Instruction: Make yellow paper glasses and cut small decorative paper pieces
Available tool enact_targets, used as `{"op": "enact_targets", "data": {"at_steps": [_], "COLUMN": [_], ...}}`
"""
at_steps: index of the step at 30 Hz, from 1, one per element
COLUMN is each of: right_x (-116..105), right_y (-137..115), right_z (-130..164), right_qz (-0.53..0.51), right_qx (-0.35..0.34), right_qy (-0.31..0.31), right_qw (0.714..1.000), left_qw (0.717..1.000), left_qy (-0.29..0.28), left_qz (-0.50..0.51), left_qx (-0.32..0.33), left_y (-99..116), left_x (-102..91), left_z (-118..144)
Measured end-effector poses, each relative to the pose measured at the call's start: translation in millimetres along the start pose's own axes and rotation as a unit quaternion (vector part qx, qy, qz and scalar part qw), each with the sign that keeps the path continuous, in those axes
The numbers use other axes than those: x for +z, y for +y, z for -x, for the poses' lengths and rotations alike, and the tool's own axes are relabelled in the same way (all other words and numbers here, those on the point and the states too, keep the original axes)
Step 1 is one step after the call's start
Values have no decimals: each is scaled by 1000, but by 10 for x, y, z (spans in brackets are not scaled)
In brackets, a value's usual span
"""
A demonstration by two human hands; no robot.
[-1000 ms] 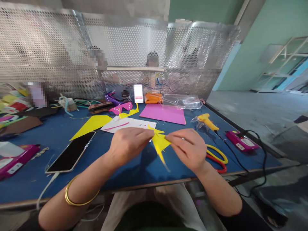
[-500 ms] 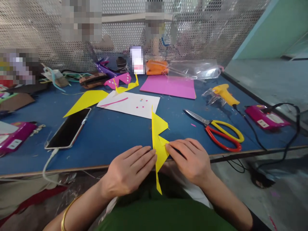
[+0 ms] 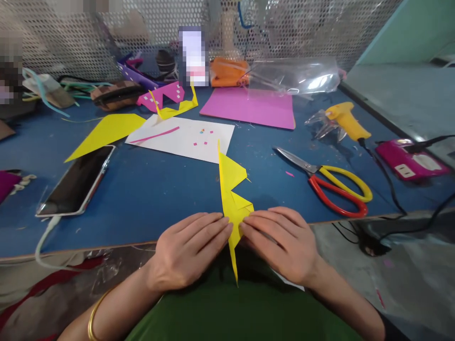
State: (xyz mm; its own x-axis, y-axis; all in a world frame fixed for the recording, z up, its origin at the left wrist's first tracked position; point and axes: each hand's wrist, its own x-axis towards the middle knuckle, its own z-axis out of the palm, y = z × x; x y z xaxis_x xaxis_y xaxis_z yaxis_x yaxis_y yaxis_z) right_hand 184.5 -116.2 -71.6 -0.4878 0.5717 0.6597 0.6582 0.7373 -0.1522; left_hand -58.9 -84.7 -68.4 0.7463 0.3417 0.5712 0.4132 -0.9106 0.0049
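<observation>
The jagged folded yellow paper strip lies at the blue tabletop's near edge, its tip overhanging. Left hand at 9 o'clock and right hand at 3, fingers flat and together, press it down, likely steadying the creases.

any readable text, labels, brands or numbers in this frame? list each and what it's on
No text can be read.
Pixelated white and pink item by the mesh screen: blurred out, unreadable.
White labels on the pink power strip: too small to read.
Phone: screen dark, shows nothing.
Yellow folded paper under the left hand and right hand: blank.
Scissors and glue gun: no marking visible.
</observation>
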Motion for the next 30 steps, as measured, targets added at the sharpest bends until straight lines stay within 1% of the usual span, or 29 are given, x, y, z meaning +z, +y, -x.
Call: {"op": "enact_targets", "data": {"at_steps": [6,9,16,18,21,26,30], "right_x": [71,72,81,76,64,69,88], "right_y": [-15,-18,-17,-22,-35,-70,-111], "right_z": [-63,-76,-37,-49,-88,-128,-120], "right_qz": [-24,-24,-41,-49,-64,-74,-91], "right_qx": [46,50,61,69,102,151,188], "right_qy": [28,39,31,30,29,31,32], "right_qw": [998,998,997,996,992,985,977], "left_qw": [1000,1000,999,998,993,968,952], "left_qy": [-7,-14,-22,-6,9,-10,-29], "left_qz": [-3,6,31,41,62,133,151], "left_qx": [11,7,-11,-38,-99,-213,-264], "left_y": [-7,-13,17,29,44,57,52], "left_x": [-42,-52,-44,-45,-61,-97,-93], "left_z": [-23,-41,-31,-60,-144,-283,-337]}}
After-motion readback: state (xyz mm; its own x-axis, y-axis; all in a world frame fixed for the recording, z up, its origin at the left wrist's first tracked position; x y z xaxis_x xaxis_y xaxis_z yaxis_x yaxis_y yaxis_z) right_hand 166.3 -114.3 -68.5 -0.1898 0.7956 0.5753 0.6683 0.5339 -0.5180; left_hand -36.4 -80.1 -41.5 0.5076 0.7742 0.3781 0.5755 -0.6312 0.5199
